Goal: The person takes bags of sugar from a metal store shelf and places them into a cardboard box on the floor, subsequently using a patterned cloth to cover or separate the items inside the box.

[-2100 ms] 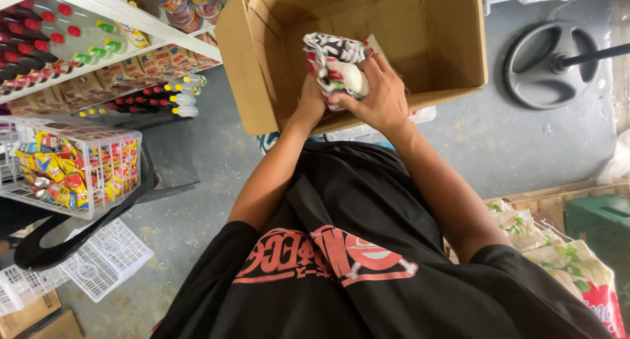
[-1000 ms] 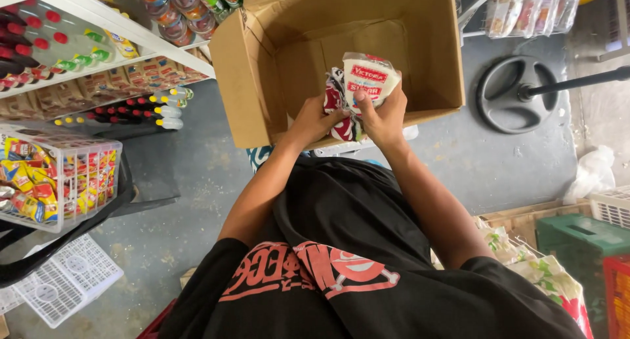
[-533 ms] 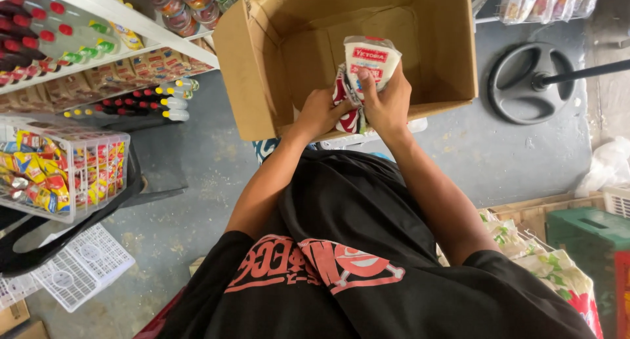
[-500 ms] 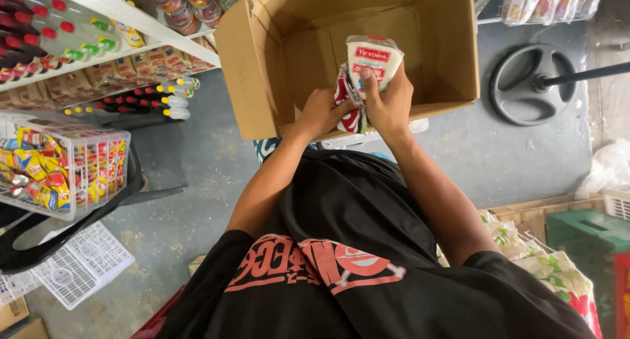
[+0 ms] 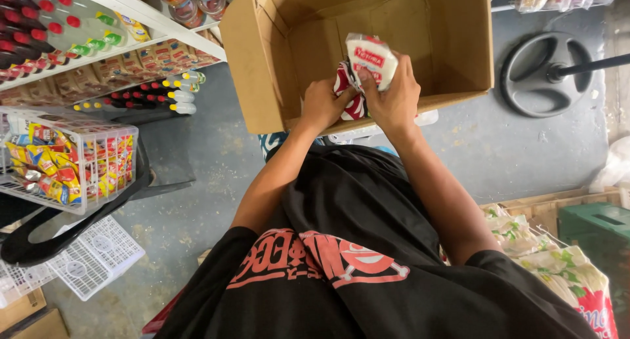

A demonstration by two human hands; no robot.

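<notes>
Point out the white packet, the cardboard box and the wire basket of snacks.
white packet [image 5: 371, 60], head view, its front face.
cardboard box [image 5: 252, 70], head view, left outer wall.
wire basket [image 5: 121, 158], head view, right side mesh.

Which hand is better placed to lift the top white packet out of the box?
Right, probably. The right hand already grips the white packet above the cardboard box; the left hand sits lower, on the red-and-white packets.

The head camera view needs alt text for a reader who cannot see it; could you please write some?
Seen from above, a person's left hand and right hand hold white-and-red packets over an open cardboard box. Shelves of bottles and a wire basket of snacks stand at left.
</notes>
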